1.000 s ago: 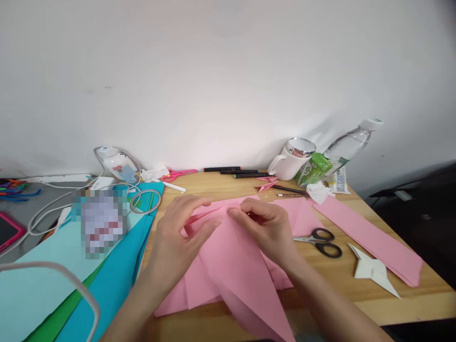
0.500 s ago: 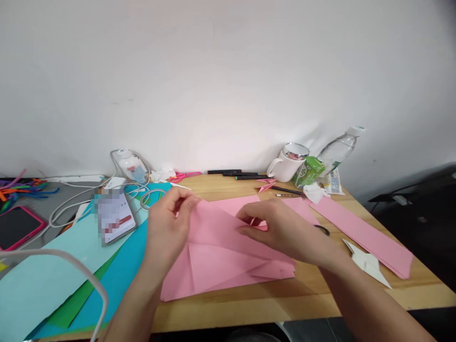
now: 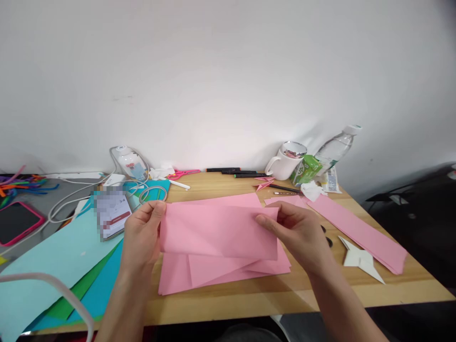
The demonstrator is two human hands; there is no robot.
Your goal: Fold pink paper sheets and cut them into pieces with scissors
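Observation:
A pink sheet of paper (image 3: 217, 231) is stretched between my two hands, held up above other paper. My left hand (image 3: 144, 230) pinches its upper left corner between thumb and fingers. At the upper right edge my right hand (image 3: 299, 230) grips it, thumb in front and fingers behind. Beneath lies a stack of pink paper (image 3: 174, 280), partly covered by the held sheet. To the right of my right hand, black scissor handles (image 3: 328, 242) show in part. A white folded paper star (image 3: 359, 259) rests farther right.
Pink strips (image 3: 359, 232) lie on the right. Along the wall stand a white mug (image 3: 285, 164), a green box (image 3: 305, 170) and a water bottle (image 3: 335, 149), with black markers (image 3: 228, 171) beside them. Blue and green sheets (image 3: 60, 266), a phone (image 3: 114, 216) and cables are on the left.
The pink sheet was tilted over the stack with my hands closer together. It is now spread flat and upright, my left hand farther left and my right hand at its right edge.

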